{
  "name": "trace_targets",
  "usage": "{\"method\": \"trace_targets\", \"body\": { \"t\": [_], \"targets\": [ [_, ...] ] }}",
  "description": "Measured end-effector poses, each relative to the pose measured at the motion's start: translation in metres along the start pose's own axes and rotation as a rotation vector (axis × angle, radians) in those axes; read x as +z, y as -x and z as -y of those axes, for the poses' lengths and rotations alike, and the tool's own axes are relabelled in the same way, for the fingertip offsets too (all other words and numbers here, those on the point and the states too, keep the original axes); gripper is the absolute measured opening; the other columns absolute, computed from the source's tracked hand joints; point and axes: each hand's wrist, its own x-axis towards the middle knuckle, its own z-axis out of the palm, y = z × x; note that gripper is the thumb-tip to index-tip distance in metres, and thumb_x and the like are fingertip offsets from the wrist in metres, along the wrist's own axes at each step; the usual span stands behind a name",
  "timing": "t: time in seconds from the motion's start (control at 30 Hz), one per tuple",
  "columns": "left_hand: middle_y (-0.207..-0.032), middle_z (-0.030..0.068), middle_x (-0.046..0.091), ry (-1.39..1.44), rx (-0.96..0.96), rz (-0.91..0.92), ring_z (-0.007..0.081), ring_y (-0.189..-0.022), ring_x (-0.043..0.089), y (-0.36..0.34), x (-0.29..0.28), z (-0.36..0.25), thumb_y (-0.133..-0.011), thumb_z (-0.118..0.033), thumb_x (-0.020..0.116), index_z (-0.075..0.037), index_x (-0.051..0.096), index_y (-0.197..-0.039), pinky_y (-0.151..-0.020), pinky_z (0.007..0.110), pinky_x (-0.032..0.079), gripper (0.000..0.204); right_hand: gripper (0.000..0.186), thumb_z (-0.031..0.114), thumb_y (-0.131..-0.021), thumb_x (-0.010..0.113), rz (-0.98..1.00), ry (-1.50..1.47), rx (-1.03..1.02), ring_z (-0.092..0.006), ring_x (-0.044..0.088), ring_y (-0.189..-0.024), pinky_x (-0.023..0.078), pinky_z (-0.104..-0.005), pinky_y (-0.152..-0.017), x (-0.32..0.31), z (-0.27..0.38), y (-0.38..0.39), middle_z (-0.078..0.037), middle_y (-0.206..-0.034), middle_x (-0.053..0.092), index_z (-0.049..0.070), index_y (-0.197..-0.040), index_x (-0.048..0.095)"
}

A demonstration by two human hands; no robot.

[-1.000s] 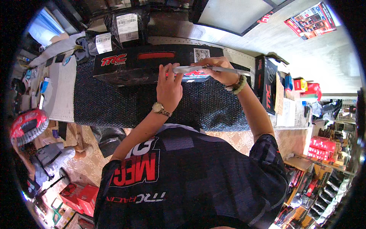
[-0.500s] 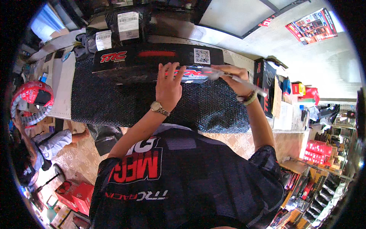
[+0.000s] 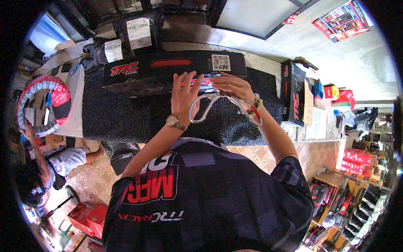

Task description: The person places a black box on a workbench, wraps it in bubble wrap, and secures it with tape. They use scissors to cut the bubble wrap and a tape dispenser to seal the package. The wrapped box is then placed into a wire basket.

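Note:
A long black box (image 3: 142, 87) with a red slot and a square code stands across the table in front of me. My left hand (image 3: 184, 94) lies against its near side, fingers stretched and slightly apart, beside a small blue, white and red sticker (image 3: 206, 84). At the sticker's right end, my right hand (image 3: 234, 86) presses with bent fingers. Grey-handled scissors (image 3: 213, 97) are held in this same hand, both loops spread toward me. Their blades are hidden beneath the hand. Black bubble wrap (image 3: 126, 115) covers the table under the box.
Parcels in black plastic with white labels (image 3: 138, 33) sit behind the box. Another black box (image 3: 292, 94) stands at the right. On the left, a person's hand (image 3: 28, 131) touches a wrapped red and white ring (image 3: 63, 94). Red boxes (image 3: 89, 217) lie on the floor.
The scissors have swung from pointing rightward to having their handles toward me, loops apart. My right hand has moved left, closer to my left hand, which stays on the box.

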Motion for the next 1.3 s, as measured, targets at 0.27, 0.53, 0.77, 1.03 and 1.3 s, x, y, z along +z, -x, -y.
{"method": "trace_targets", "body": {
  "t": [0.27, 0.53, 0.77, 1.03, 1.3],
  "targets": [
    [-0.127, 0.0085, 0.049, 0.002, 0.018, -0.028, 0.0328, -0.121, 0.044, 0.002, 0.005, 0.004, -0.066, -0.004, 0.068, -0.015, 0.053, -0.128, -0.111, 0.051, 0.029, 0.065, 0.033, 0.024, -0.087, 0.057, 0.021, -0.027, 0.019, -0.0288, 0.061, -0.113, 0.042, -0.0453, -0.103, -0.007, 0.002, -0.001, -0.012, -0.122, 0.062, 0.009, -0.116, 0.063],
    [-0.128, 0.0075, 0.048, 0.038, -0.004, -0.034, 0.0313, -0.122, 0.044, 0.002, 0.004, 0.003, -0.063, 0.0, 0.068, -0.016, 0.052, -0.128, -0.112, 0.049, 0.029, 0.069, 0.035, 0.029, -0.088, 0.059, 0.003, -0.066, 0.087, -0.0323, 0.061, -0.113, 0.042, -0.0488, -0.102, -0.025, 0.002, 0.017, -0.018, -0.118, 0.064, 0.003, -0.111, 0.065],
    [-0.129, 0.0053, 0.047, 0.009, -0.016, 0.026, 0.0285, -0.122, 0.043, 0.0, -0.003, 0.003, -0.066, -0.003, 0.07, -0.016, 0.053, -0.128, -0.11, 0.05, 0.033, 0.065, 0.026, 0.013, -0.081, 0.067, -0.055, 0.008, 0.137, -0.0309, 0.064, -0.107, 0.049, -0.0402, -0.095, -0.048, 0.009, 0.031, -0.017, -0.112, 0.066, 0.001, -0.105, 0.066],
    [-0.132, 0.0115, 0.045, 0.17, 0.019, -0.042, 0.0332, -0.124, 0.043, 0.003, -0.007, 0.012, -0.071, -0.005, 0.066, -0.013, 0.051, -0.13, -0.111, 0.052, 0.029, 0.061, 0.023, 0.019, -0.095, 0.057, -0.755, 0.061, 0.869, -0.0067, 0.048, -0.053, 0.041, -0.0261, -0.049, -0.051, -0.04, 0.104, -0.004, -0.07, 0.065, 0.001, -0.083, 0.064],
    [-0.136, 0.0119, 0.043, 0.052, 0.006, -0.092, 0.0346, -0.126, 0.041, 0.022, -0.015, 0.044, -0.075, -0.008, 0.065, -0.014, 0.05, -0.132, -0.11, 0.053, 0.03, 0.06, 0.042, 0.045, -0.088, 0.061, -0.315, -0.1, 1.516, -0.0156, 0.058, -0.044, 0.044, -0.0304, -0.045, 0.026, -0.169, 0.191, -0.005, -0.056, 0.062, 0.004, -0.082, 0.067]
  ]
}}
